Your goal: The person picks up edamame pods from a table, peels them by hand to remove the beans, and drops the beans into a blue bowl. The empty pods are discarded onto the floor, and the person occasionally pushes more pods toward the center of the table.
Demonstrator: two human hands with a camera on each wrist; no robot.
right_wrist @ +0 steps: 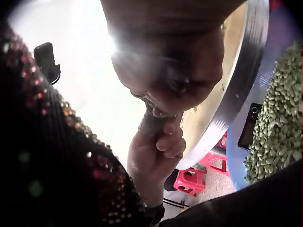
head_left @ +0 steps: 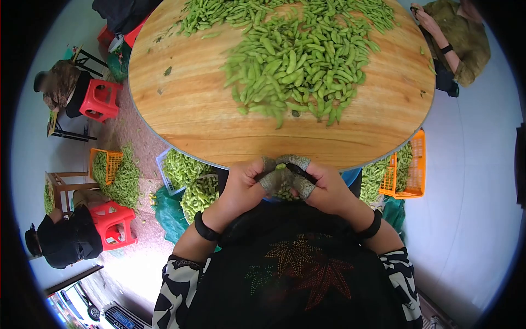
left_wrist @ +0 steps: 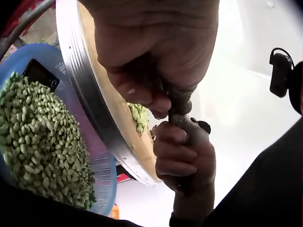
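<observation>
Both bare forearms [head_left: 189, 245] angle forward and inward, bringing the left hand [head_left: 246, 180] and right hand [head_left: 324, 185] together in front of the body, fingertips close to each other. Each wrist [head_left: 206, 226] is in line with its forearm. The thumbs [head_left: 303, 187] and forefingers, wrapped in greyish covers [head_left: 268, 182], are drawn together in a pinch, while the other fingers [left_wrist: 175, 152] curl toward the palms.

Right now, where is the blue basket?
In the left wrist view, the blue basket is at the left, beside the table's metal edge, holding shelled beans and a dark rectangular device.
</observation>
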